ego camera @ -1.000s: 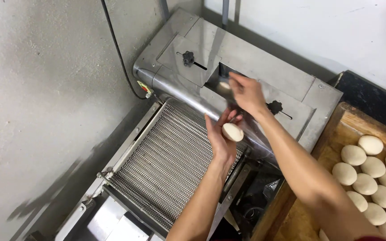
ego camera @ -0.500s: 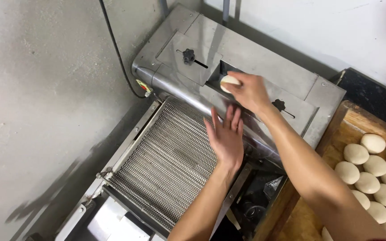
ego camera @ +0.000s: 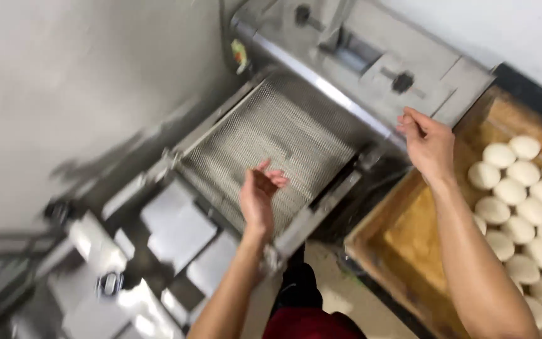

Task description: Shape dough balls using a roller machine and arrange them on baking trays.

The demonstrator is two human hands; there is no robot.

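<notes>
Hovering over the wire-mesh conveyor (ego camera: 271,147) of the steel dough machine (ego camera: 371,56), the left hand (ego camera: 258,198) stood palm up, its grip loosely apart and empty, where 1 second earlier it had cradled a dough ball. That ball had since gone to the machine's top slot (ego camera: 352,53) and showed nowhere now. Further right, the right hand (ego camera: 431,147) had pulled back from the slot, fingers apart and empty, above the rim of the wooden tray (ego camera: 409,232) of dough balls (ego camera: 522,207).
</notes>
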